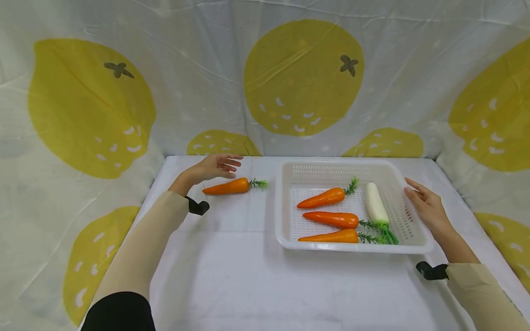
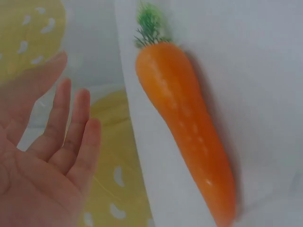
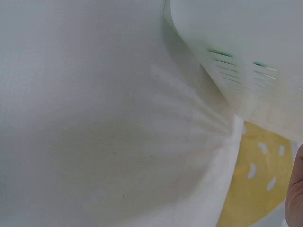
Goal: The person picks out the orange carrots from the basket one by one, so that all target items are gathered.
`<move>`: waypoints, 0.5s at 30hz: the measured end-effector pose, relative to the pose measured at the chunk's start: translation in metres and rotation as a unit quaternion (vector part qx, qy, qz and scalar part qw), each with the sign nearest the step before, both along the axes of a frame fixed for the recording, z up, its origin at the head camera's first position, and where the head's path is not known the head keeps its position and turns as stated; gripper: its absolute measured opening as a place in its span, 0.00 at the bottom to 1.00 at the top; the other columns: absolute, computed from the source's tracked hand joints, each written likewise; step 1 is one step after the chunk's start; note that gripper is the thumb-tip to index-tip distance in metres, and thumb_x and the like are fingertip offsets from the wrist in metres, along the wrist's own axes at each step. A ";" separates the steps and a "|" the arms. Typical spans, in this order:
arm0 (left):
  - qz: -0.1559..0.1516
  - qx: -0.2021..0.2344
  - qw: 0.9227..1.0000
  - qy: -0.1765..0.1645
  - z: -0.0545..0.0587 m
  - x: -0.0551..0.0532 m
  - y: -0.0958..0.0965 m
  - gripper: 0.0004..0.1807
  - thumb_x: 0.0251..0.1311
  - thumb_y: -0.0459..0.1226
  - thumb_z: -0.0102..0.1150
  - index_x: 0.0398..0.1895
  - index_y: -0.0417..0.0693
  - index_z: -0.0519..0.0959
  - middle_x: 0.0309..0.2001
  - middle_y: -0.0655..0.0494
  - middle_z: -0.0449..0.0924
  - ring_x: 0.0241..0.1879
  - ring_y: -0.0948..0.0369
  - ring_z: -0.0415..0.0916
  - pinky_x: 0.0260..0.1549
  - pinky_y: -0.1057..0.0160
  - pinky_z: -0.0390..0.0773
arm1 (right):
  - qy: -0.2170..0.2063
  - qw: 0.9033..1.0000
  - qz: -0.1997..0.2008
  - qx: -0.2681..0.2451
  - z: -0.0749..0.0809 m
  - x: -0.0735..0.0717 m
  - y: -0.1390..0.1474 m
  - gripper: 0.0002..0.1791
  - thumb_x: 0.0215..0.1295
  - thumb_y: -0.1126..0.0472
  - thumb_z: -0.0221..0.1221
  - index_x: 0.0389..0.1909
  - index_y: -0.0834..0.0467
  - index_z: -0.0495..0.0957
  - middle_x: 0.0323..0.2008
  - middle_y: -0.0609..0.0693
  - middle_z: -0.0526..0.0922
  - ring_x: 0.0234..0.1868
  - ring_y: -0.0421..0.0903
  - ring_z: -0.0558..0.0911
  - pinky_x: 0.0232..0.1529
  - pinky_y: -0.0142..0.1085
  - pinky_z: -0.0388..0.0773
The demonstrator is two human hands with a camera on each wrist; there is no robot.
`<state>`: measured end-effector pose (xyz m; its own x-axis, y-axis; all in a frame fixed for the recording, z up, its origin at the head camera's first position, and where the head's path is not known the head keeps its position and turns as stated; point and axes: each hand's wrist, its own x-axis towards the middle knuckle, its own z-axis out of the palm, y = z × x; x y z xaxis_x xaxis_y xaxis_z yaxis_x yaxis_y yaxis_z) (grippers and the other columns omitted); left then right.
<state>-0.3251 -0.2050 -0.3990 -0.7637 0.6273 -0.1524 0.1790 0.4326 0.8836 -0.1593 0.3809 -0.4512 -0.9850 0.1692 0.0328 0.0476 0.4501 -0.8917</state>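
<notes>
In the head view my left hand [image 1: 216, 167] hovers just behind an orange carrot [image 1: 227, 187] with a green leafy top. The left wrist view shows that hand [image 2: 52, 156] with its fingers spread apart and the carrot [image 2: 184, 118] lying beside it, not touched. My right hand [image 1: 428, 207] is at the right rim of a white plastic basket [image 1: 356, 248], its fingers fairly straight along the edge. Whether it bears on the rim is hard to tell. Inside the basket lie three carrots [image 1: 327, 198] and a white radish [image 1: 376, 202] with green leaves.
A white cloth [image 1: 232, 276] covers the table. Behind and at both sides hangs a pale curtain [image 1: 198, 92] printed with large yellow lemons. The right wrist view mostly holds tablecloth and the basket's slotted side [image 3: 255, 56].
</notes>
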 end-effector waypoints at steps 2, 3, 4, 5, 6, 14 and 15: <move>0.006 0.002 1.000 0.002 0.009 0.003 0.009 0.35 0.65 0.29 0.63 0.74 0.42 0.63 0.68 0.39 0.68 0.66 0.40 0.67 0.62 0.50 0.71 | 0.003 1.000 0.001 -0.002 0.000 0.000 0.000 0.34 0.77 0.48 0.52 0.76 0.58 0.58 0.35 0.19 0.76 0.33 0.25 0.78 0.29 0.23 0.78; 0.008 0.004 1.000 0.003 0.014 0.006 0.014 0.35 0.65 0.30 0.63 0.74 0.43 0.63 0.67 0.40 0.69 0.65 0.41 0.68 0.62 0.51 0.71 | 0.005 1.000 0.002 0.000 0.000 -0.001 0.001 0.34 0.77 0.48 0.52 0.76 0.58 0.58 0.35 0.19 0.76 0.33 0.25 0.78 0.29 0.23 0.78; 0.012 0.005 1.000 0.001 0.018 0.008 0.018 0.35 0.65 0.31 0.63 0.74 0.44 0.64 0.67 0.41 0.69 0.65 0.43 0.69 0.61 0.51 0.72 | 0.004 1.000 0.002 -0.003 0.000 -0.001 0.001 0.34 0.76 0.48 0.52 0.76 0.58 0.58 0.35 0.19 0.77 0.33 0.25 0.78 0.29 0.24 0.78; 0.014 0.007 1.000 -0.002 0.022 0.010 0.024 0.35 0.65 0.31 0.63 0.74 0.45 0.64 0.67 0.42 0.70 0.64 0.44 0.70 0.61 0.51 0.72 | 0.005 1.000 0.003 -0.002 0.001 -0.001 0.001 0.34 0.76 0.48 0.52 0.76 0.58 0.58 0.35 0.19 0.76 0.33 0.25 0.78 0.29 0.24 0.78; 0.017 0.007 1.000 -0.003 0.025 0.013 0.029 0.34 0.65 0.32 0.64 0.74 0.46 0.65 0.66 0.43 0.70 0.63 0.45 0.71 0.61 0.52 0.72 | 0.003 1.000 0.003 -0.003 0.001 -0.001 0.001 0.34 0.76 0.48 0.52 0.76 0.58 0.58 0.35 0.19 0.77 0.33 0.25 0.78 0.29 0.24 0.78; 0.028 0.037 0.999 -0.021 0.044 0.031 0.072 0.31 0.65 0.34 0.64 0.72 0.48 0.69 0.67 0.44 0.71 0.63 0.50 0.71 0.63 0.51 0.69 | -0.003 1.000 0.003 -0.010 -0.001 -0.002 0.002 0.34 0.76 0.48 0.52 0.76 0.59 0.58 0.35 0.19 0.77 0.33 0.25 0.78 0.29 0.23 0.78; 0.026 0.042 0.998 -0.024 0.045 0.032 0.077 0.31 0.65 0.33 0.64 0.72 0.48 0.69 0.67 0.44 0.71 0.63 0.50 0.71 0.63 0.51 0.69 | 0.000 1.000 0.005 -0.011 -0.001 -0.002 0.003 0.34 0.76 0.48 0.52 0.76 0.59 0.58 0.35 0.19 0.77 0.33 0.25 0.78 0.29 0.23 0.78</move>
